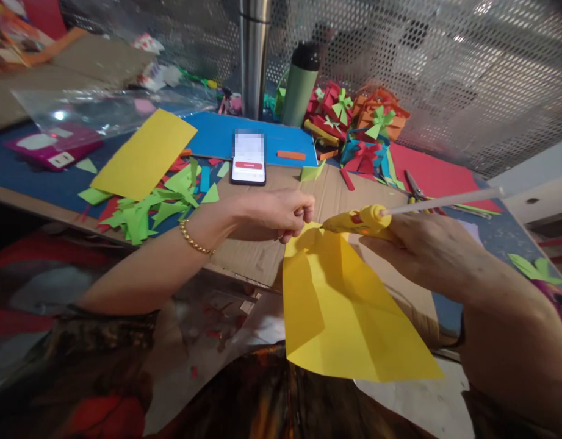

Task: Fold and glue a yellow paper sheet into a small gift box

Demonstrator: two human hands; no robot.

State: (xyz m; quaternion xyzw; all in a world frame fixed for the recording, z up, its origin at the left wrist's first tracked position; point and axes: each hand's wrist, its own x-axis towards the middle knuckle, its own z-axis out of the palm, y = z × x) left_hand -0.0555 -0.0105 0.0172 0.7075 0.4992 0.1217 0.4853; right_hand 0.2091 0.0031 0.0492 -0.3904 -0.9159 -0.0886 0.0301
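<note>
looks like the left hand (281,210) is pinching the yellow sheet (349,317)'s far end, probably steadying it for the glue gun (360,222) the right hand (431,247) grips just beside that end

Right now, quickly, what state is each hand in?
Left hand: curled at the far end of the yellow paper sheet; grip can't be told.
Right hand: closed, holding the yellow plastic glue gun.

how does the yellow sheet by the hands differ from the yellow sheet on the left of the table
The near yellow sheet hangs past the table edge; the far yellow sheet lies on the table, next to green scraps. The near yellow sheet looks bent, while the far yellow sheet looks flat. Both are yellow.
</note>
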